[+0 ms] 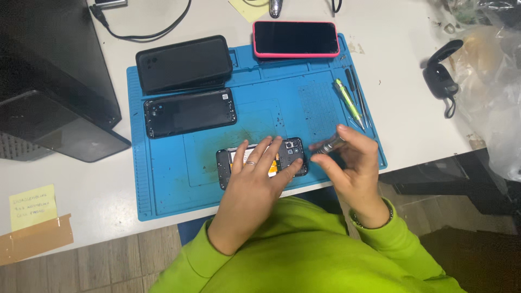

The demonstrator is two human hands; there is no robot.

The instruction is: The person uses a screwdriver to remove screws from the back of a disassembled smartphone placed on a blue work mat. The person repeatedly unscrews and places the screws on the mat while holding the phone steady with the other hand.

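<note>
pressing the opened phone [262, 161] near the mat edge [163, 212], left hand [255, 182] flat; right hand [350, 163] grips a screwdriver [329, 145].

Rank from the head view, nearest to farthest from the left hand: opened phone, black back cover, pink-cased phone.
From the left hand:
1. Opened phone, directly under the fingers, touching.
2. Black back cover, up and to the left on the blue mat.
3. Pink-cased phone, at the mat's far edge, to the upper right.
</note>
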